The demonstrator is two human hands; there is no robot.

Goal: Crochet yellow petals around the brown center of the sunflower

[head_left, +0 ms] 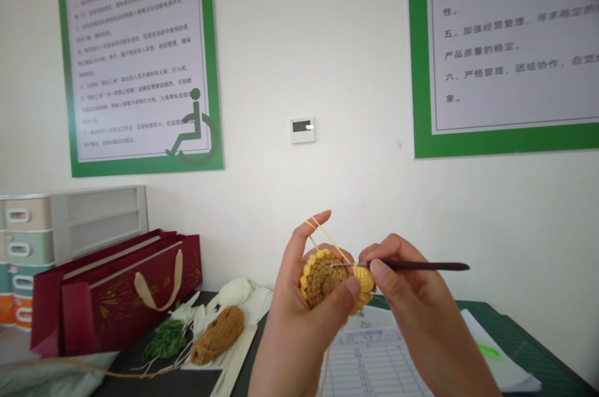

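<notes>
In the head view my left hand (304, 309) pinches a round crochet piece (322, 278) with a brown centre and a yellow petalled edge. Yellow yarn (331, 238) loops over its raised index finger and runs down to the work. My right hand (407, 297) grips a crochet hook (421, 265) by its dark handle, held nearly level. The hook's thin metal shaft points left across the face of the piece. Fingers of the right hand also touch the yellow edge, and the stitch there is partly hidden.
Printed sheets (369, 353) lie on a green cutting mat (519, 341) below my hands. To the left are a brown yarn skein (219, 334), green yarn (166, 338), white yarn (234, 292), a ruler (234, 362), red gift bags (116, 297) and a drawer unit (98, 219). A white wall stands behind.
</notes>
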